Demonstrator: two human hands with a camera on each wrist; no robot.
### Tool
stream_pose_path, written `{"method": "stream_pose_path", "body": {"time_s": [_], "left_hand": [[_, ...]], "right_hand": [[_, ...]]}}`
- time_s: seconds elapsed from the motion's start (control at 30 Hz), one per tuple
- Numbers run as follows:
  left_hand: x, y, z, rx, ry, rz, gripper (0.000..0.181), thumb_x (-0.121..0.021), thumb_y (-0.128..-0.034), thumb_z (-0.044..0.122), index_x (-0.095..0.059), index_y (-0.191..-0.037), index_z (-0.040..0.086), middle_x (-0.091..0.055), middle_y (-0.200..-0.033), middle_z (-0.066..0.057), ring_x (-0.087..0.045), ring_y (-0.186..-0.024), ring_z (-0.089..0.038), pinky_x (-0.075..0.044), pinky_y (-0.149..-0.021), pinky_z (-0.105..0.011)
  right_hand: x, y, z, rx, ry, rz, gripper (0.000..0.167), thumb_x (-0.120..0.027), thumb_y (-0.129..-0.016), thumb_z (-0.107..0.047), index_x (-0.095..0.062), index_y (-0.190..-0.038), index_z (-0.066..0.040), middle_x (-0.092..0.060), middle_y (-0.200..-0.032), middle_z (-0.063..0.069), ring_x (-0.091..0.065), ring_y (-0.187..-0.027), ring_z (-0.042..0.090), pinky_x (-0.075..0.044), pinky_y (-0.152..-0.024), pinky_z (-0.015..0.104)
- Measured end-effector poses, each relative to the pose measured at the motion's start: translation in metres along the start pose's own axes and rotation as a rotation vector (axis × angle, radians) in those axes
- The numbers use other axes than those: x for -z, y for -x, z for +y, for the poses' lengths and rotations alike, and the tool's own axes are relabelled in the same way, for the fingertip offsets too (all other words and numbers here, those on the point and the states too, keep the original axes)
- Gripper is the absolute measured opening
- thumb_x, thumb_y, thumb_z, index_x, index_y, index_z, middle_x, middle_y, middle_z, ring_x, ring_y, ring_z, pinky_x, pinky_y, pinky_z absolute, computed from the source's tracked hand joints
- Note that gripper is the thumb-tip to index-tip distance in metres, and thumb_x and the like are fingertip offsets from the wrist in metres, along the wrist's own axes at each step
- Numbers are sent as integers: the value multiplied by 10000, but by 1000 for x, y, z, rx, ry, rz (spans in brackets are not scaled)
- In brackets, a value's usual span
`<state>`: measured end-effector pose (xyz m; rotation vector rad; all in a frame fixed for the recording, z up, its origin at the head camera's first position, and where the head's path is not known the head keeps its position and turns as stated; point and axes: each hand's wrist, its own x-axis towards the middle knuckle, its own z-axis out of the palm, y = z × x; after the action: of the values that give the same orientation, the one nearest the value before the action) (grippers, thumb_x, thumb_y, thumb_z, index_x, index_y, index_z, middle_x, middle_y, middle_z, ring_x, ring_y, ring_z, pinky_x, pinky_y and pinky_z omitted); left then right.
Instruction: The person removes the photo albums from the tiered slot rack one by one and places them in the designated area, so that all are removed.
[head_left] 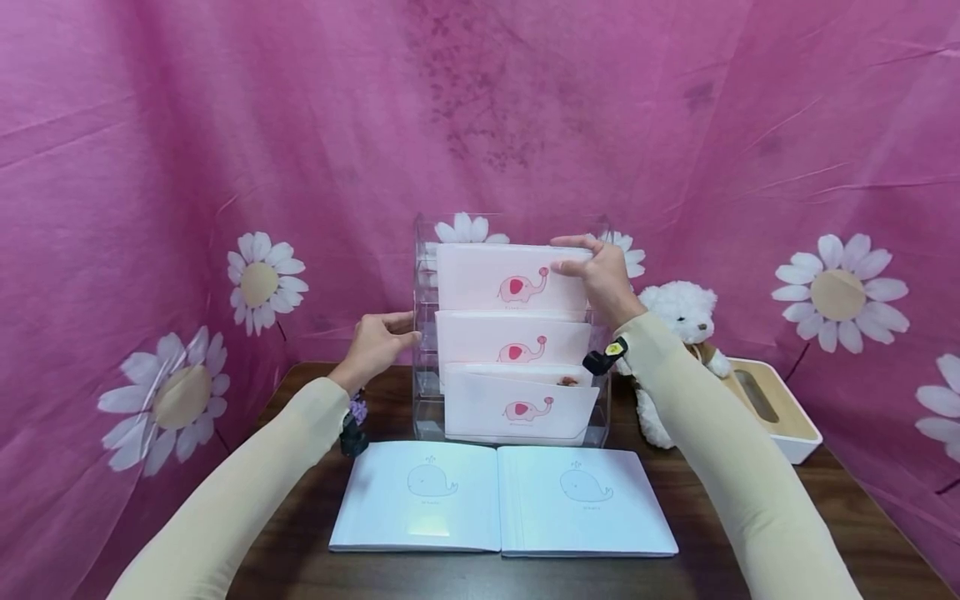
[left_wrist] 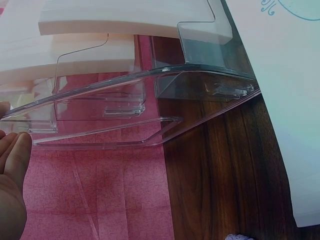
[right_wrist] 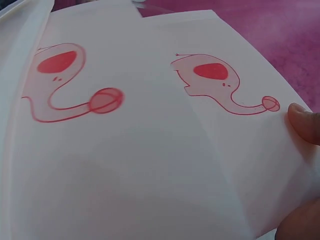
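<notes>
A clear plastic tiered rack (head_left: 429,427) stands on the table, holding three white albums with pink elephant drawings. My right hand (head_left: 606,273) grips the top album (head_left: 472,279) by its upper right corner, thumb on the front cover (right_wrist: 215,135). Below it sit the middle album (head_left: 468,337) and the lowest album (head_left: 480,408), whose cover stands slightly open at the top. My left hand (head_left: 375,343) pinches the rack's left side edge; the left wrist view shows the fingertips at the clear side panel (left_wrist: 165,75).
Two white albums with blue whale drawings, the left one (head_left: 390,517) and the right one (head_left: 592,525), lie side by side before the rack. At the right are a white teddy bear (head_left: 660,417) and a wood-topped white box (head_left: 787,408). A pink flowered cloth (head_left: 337,167) hangs behind.
</notes>
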<state>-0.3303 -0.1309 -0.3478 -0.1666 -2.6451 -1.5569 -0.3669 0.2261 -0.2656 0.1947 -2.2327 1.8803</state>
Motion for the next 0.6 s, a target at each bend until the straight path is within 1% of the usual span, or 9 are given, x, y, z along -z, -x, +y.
{"method": "stream_pose_path", "body": {"time_s": [0.2,0.3,0.4,0.5,0.6], "left_hand": [[0,-1,0,0,-8,6,495,-747,-930,222,-623,-1401,134,-639,-1420,-77,-658,-1184,-227,-544,-1013,-450],[0,0,1,-5,-16,9,493,-746,-930,224,-625,-1401,141,-641,-1417,-73,-662,-1143,-212,-558,-934,-379],[0,0,1,-7,-20,11,490,-743,-932,227,-626,-1400,141,-644,-1415,-73,-663,-1123,-206,-553,-906,-354],[-1,1,1,-8,-13,10,488,-741,-933,223,-626,-1398,133,-645,-1412,-77,-656,-1185,-224,-555,-961,-405],[-1,1,0,-8,-10,11,485,-739,-934,219,-627,-1397,129,-643,-1414,-81,-639,-1241,-246,-542,-1010,-452]], "right_hand": [[5,0,-12,35,-74,32,435,-796,-837,-29,-714,-1257,-108,-758,-916,-52,-743,-775,109,-621,-702,271],[9,0,-18,50,-139,60,432,-800,-818,6,-728,-1231,-100,-763,-888,-45,-744,-747,115,-620,-668,278],[14,0,-23,72,-217,89,426,-798,-795,59,-742,-1193,-81,-769,-857,-32,-744,-730,117,-618,-657,272],[21,1,-29,102,-295,113,415,-792,-775,106,-754,-1152,-63,-775,-841,-11,-749,-738,130,-621,-667,277],[30,3,-36,134,-345,133,391,-798,-762,120,-771,-1104,-68,-778,-844,11,-756,-750,148,-625,-676,286]]}}
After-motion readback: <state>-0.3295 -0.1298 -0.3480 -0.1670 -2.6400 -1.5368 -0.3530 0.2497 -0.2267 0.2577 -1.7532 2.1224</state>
